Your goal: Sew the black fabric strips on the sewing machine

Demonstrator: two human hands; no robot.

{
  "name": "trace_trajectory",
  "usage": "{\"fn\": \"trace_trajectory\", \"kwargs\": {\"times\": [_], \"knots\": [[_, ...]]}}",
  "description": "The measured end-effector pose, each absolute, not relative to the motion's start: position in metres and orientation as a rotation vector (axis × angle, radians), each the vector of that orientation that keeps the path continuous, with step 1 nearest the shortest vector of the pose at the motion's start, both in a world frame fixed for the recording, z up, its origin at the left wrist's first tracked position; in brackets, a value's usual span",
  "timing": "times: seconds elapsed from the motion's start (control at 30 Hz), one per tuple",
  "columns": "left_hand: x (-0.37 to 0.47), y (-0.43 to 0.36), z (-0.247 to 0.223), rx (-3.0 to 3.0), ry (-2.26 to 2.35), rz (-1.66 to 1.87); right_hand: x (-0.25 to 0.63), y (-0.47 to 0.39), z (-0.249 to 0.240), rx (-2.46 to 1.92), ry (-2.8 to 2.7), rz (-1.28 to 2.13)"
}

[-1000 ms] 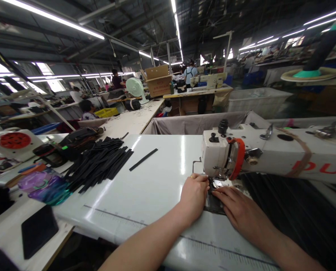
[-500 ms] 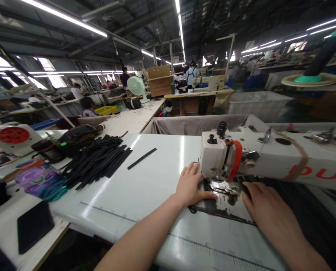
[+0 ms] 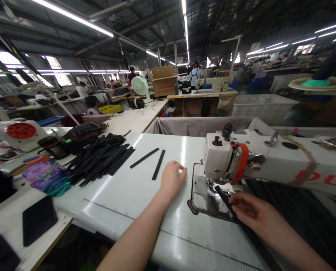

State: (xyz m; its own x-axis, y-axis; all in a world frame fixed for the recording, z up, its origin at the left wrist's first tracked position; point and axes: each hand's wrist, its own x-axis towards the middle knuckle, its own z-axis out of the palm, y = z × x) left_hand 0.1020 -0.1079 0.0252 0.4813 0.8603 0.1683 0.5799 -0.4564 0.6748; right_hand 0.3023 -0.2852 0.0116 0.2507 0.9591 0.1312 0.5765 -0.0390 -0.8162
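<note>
My right hand [image 3: 249, 210] pinches a long black fabric strip [image 3: 255, 239] beside the sewing machine [image 3: 221, 154]. One end of that strip lies by the presser foot, and the rest runs down toward the lower right. Left of the machine's metal plate [image 3: 199, 192], my left hand [image 3: 171, 178] is over the pale tabletop, its fingers slightly bent and apart from the thumb, with nothing visible in it. Two short black strips lie to its left, the nearer short strip [image 3: 158, 164] and a slanting short strip [image 3: 144, 158]. Farther left is a heap of black strips [image 3: 103, 158].
A purple and teal pouch [image 3: 45, 178] and a dark flat panel [image 3: 40, 220] lie at the left. A grey cloth-lined bin [image 3: 202, 125] borders the table's far edge. More black material [image 3: 300, 210] spreads under the machine arm. Other people work in the background.
My left hand has moved left, away from the machine plate. A second short strip now lies on the table beside the first. My right hand now holds a strip near the presser foot.
</note>
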Motion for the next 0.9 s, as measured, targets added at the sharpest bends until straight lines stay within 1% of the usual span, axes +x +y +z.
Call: {"fn": "trace_trajectory", "kwargs": {"times": [0.1,0.17,0.23,0.3,0.4,0.5,0.6,0.7,0.9], "knots": [[0.117,-0.133,0.023,1.693,0.698,0.192,0.284,-0.286,0.011,-1.585,-1.462,0.842],[0.126,-0.145,0.021,1.465,0.583,0.097,0.277,-0.286,0.011,-1.551,-1.549,0.823],[0.129,-0.149,0.018,1.379,0.624,0.163,0.275,-0.286,0.010,-1.513,-1.740,0.615],[0.129,-0.146,0.016,1.381,0.696,0.214,0.275,-0.286,0.010,-1.443,-1.979,0.274],[0.125,-0.143,0.015,1.591,0.814,0.320,0.272,-0.287,0.006,-1.363,-2.214,-0.241],[0.123,-0.146,0.018,2.105,0.920,0.547,0.267,-0.289,-0.002,-1.386,-2.288,-0.559],[0.122,-0.150,0.018,2.483,0.782,0.579,0.263,-0.292,-0.010,-1.430,-2.295,-0.663],[0.123,-0.152,0.012,2.554,0.608,0.548,0.262,-0.291,-0.014,-1.447,-2.276,-0.696],[0.126,-0.153,0.006,2.635,0.586,0.541,0.262,-0.288,-0.017,-1.445,-2.253,-0.703]]}}
